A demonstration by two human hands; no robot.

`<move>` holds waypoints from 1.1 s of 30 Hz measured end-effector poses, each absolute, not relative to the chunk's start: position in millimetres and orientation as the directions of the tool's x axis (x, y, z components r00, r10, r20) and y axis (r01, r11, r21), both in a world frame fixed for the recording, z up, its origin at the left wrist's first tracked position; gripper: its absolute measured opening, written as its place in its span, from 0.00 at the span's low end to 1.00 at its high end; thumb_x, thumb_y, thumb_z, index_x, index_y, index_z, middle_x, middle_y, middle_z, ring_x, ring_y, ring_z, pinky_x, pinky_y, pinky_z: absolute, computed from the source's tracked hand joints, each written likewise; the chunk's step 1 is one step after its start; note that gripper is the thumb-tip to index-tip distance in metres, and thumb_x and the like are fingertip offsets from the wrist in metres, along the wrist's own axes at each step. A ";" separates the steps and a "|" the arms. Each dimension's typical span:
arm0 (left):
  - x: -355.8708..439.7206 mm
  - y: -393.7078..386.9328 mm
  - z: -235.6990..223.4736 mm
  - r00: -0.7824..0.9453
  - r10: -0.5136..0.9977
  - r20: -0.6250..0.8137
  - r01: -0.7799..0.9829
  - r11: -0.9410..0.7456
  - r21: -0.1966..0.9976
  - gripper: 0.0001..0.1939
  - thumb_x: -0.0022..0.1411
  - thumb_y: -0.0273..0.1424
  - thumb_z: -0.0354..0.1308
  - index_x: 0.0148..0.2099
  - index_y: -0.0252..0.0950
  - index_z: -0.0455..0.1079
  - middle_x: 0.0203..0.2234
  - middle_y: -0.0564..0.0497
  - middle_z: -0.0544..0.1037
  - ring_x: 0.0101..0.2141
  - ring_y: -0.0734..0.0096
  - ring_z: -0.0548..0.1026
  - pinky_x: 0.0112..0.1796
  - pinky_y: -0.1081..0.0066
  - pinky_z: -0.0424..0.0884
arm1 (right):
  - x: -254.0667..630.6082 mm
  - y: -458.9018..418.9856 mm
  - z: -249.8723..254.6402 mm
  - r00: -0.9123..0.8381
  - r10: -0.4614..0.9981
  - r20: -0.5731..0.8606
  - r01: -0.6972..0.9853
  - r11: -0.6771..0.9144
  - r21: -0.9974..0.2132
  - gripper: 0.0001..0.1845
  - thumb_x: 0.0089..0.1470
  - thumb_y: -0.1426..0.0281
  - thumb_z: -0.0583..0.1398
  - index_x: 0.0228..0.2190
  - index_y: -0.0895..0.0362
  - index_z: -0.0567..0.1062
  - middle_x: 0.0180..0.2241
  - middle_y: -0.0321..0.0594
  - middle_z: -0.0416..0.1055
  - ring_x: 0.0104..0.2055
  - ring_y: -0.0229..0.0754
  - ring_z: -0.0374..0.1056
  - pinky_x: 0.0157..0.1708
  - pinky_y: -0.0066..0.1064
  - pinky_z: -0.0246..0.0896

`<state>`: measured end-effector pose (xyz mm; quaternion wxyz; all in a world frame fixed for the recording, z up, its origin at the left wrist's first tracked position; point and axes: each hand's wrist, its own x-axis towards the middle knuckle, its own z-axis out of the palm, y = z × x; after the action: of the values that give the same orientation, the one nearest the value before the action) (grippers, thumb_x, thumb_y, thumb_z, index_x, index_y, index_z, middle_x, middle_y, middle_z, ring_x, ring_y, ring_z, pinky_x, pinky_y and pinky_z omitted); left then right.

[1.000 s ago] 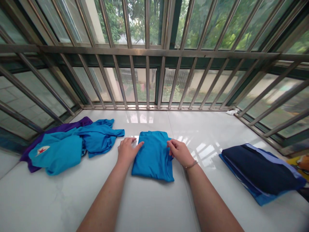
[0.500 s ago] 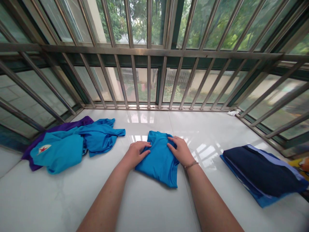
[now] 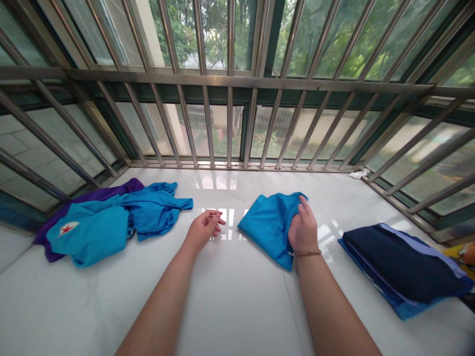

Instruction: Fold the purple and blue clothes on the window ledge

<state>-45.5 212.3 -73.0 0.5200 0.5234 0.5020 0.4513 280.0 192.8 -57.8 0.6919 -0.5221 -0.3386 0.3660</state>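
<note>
A bright blue cloth garment (image 3: 269, 227), loosely folded, lies tilted on the white glossy tile ledge (image 3: 230, 301). My right hand (image 3: 303, 230) is shut on its right edge, with the fingers gathering the fabric. My left hand (image 3: 204, 230) rests apart from it with slightly curled fingers, holding nothing. The nearest thing to that hand is a crumpled blue and purple garment pile (image 3: 111, 220) to its left, which has a red star patch (image 3: 67, 228). Part of the blue cloth is hidden under my right hand.
A folded navy garment with lighter blue trim (image 3: 403, 264) lies at the right. Steel window bars (image 3: 230, 113) and glass rise along the ledge's far side. A small white scrap (image 3: 359, 173) sits in the far right corner, and a yellow patterned item (image 3: 460, 252) shows at the right edge.
My left hand has let go of the blue garment and moved left. My right hand has pulled the garment right and up, turning it and loosening its folded shape.
</note>
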 end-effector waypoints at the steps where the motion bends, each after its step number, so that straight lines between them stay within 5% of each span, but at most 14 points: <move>1: -45.1 211.8 -72.2 0.127 0.989 -0.080 0.008 0.080 0.997 0.35 0.60 0.62 0.65 0.52 0.36 0.77 0.40 0.40 0.87 0.30 0.66 0.81 0.30 0.68 0.78 | 275.5 186.6 -53.9 0.299 0.953 0.053 -0.234 0.127 -0.964 0.35 0.61 0.42 0.57 0.59 0.51 0.75 0.52 0.47 0.77 0.53 0.48 0.75 0.49 0.41 0.75; 4: -45.0 209.6 -70.1 0.296 0.943 -0.155 -0.095 0.191 0.977 0.47 0.56 0.68 0.64 0.61 0.35 0.72 0.44 0.34 0.87 0.33 0.61 0.84 0.32 0.67 0.79 | 264.9 165.5 -47.2 -0.361 0.930 -0.071 -0.278 -0.180 -0.943 0.50 0.46 0.26 0.58 0.51 0.53 0.81 0.52 0.56 0.79 0.52 0.60 0.78 0.51 0.53 0.75; 7: -46.6 207.4 -68.7 0.427 0.889 -0.167 -0.077 0.220 0.973 0.53 0.55 0.69 0.65 0.67 0.35 0.67 0.43 0.34 0.86 0.34 0.60 0.84 0.30 0.69 0.76 | 263.4 155.2 -46.2 -0.595 0.795 -0.115 -0.273 -0.335 -0.902 0.50 0.34 0.25 0.66 0.43 0.53 0.83 0.51 0.57 0.82 0.55 0.67 0.78 0.58 0.62 0.68; 12: -45.0 202.9 -67.1 0.580 0.790 -0.200 0.166 0.126 0.978 0.45 0.51 0.54 0.77 0.64 0.38 0.72 0.41 0.43 0.85 0.37 0.62 0.81 0.35 0.69 0.74 | 269.0 170.9 -44.4 -0.342 0.939 0.045 -0.563 -0.166 -0.810 0.27 0.53 0.44 0.70 0.47 0.47 0.84 0.54 0.42 0.82 0.58 0.56 0.77 0.66 0.56 0.64; 15: -37.8 197.5 -66.6 0.586 0.795 -0.154 0.404 -0.122 0.907 0.39 0.43 0.48 0.83 0.56 0.42 0.79 0.43 0.48 0.82 0.40 0.61 0.78 0.40 0.66 0.73 | 272.3 183.4 -46.2 -0.069 0.995 0.072 -0.678 0.006 -0.735 0.15 0.58 0.53 0.69 0.45 0.45 0.84 0.45 0.34 0.84 0.50 0.47 0.80 0.67 0.52 0.65; 17: -31.3 193.2 -66.3 0.570 0.819 -0.074 0.523 -0.292 0.801 0.28 0.47 0.44 0.81 0.50 0.44 0.82 0.44 0.49 0.80 0.43 0.60 0.77 0.43 0.66 0.71 | 275.1 189.2 -49.7 0.082 0.995 0.056 -0.663 0.096 -0.743 0.12 0.58 0.54 0.69 0.42 0.44 0.84 0.39 0.32 0.83 0.44 0.44 0.79 0.66 0.52 0.67; 19: -25.3 189.9 -65.9 0.572 0.820 -0.006 0.555 -0.382 0.739 0.13 0.58 0.40 0.75 0.43 0.44 0.83 0.44 0.50 0.79 0.44 0.60 0.77 0.44 0.66 0.70 | 277.6 192.9 -54.1 0.229 0.972 0.062 -0.511 0.174 -0.842 0.14 0.59 0.51 0.68 0.40 0.46 0.83 0.38 0.34 0.82 0.46 0.47 0.78 0.64 0.54 0.68; 21: -22.0 188.9 -65.6 0.581 0.812 0.052 0.524 -0.422 0.740 0.05 0.65 0.37 0.67 0.39 0.43 0.82 0.40 0.50 0.79 0.43 0.63 0.77 0.43 0.67 0.70 | 278.7 194.9 -58.3 0.346 0.926 0.153 -0.137 0.211 -0.968 0.19 0.58 0.47 0.67 0.39 0.48 0.83 0.43 0.40 0.82 0.54 0.53 0.76 0.66 0.55 0.65; 23: -22.8 191.2 -65.3 0.542 0.833 0.109 0.476 -0.411 0.778 0.07 0.67 0.37 0.65 0.37 0.42 0.81 0.37 0.51 0.79 0.38 0.65 0.76 0.41 0.68 0.70 | 277.8 195.6 -62.0 0.328 0.899 0.290 0.307 0.189 -0.933 0.22 0.60 0.45 0.65 0.40 0.51 0.83 0.48 0.46 0.81 0.61 0.58 0.71 0.68 0.56 0.60; 25: -28.6 196.7 -65.7 0.403 0.904 0.143 0.423 -0.322 0.847 0.09 0.65 0.40 0.66 0.37 0.41 0.81 0.34 0.51 0.80 0.34 0.67 0.75 0.37 0.70 0.70 | 275.7 195.6 -65.2 0.201 0.920 0.335 0.570 0.168 -0.804 0.24 0.63 0.46 0.62 0.43 0.51 0.83 0.50 0.48 0.81 0.61 0.59 0.71 0.68 0.56 0.60; 29: -52.6 213.6 -69.4 -0.081 0.992 0.094 0.240 -0.072 0.968 0.19 0.59 0.51 0.70 0.36 0.38 0.79 0.27 0.52 0.79 0.27 0.71 0.72 0.30 0.72 0.68 | 272.1 194.3 -69.7 0.004 0.946 0.325 0.726 0.221 -0.652 0.28 0.64 0.45 0.62 0.53 0.52 0.79 0.53 0.49 0.79 0.57 0.57 0.74 0.62 0.53 0.66; 33: -77.1 228.0 -75.2 -0.417 0.907 0.060 0.046 -0.045 0.998 0.25 0.53 0.55 0.72 0.37 0.37 0.77 0.23 0.55 0.75 0.24 0.75 0.69 0.27 0.75 0.66 | 271.4 191.7 -70.7 -0.056 0.952 0.301 0.839 0.208 -0.503 0.40 0.54 0.45 0.71 0.62 0.50 0.75 0.63 0.50 0.73 0.65 0.63 0.68 0.67 0.60 0.58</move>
<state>-77.1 228.0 -75.2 0.3590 0.4031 0.5906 0.5998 271.4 191.7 -70.7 0.2923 -0.6217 -0.7201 0.0969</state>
